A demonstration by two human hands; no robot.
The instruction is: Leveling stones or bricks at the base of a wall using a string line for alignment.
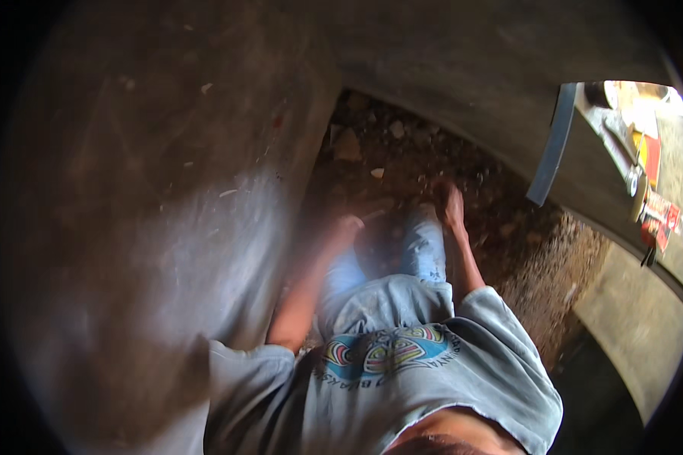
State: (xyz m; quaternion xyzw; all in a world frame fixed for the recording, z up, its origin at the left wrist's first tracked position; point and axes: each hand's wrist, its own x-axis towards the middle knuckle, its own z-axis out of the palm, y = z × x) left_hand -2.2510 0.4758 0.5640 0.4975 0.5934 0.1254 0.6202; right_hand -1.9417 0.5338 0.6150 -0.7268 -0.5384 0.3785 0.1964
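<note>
My left hand (347, 225) is over my left knee, close to the grey wall on that side. It is smeared by motion, so its fingers and anything in them cannot be made out. Beside my right knee hangs my right hand (452, 205), above the dark, stony ground (493, 227). Its fingers are in shadow, and I cannot see whether they hold something. Both forearms reach forward from the short sleeves of a grey-green T-shirt, past light blue trousers (425, 246).
A grey wall (129, 167) rises close on my left, meeting another wall (448, 61) ahead. A blue-grey strip (554, 144) edges a bright opening at right, where a red and white package (662, 212) and several other items lie. Stones and pale chips litter the ground.
</note>
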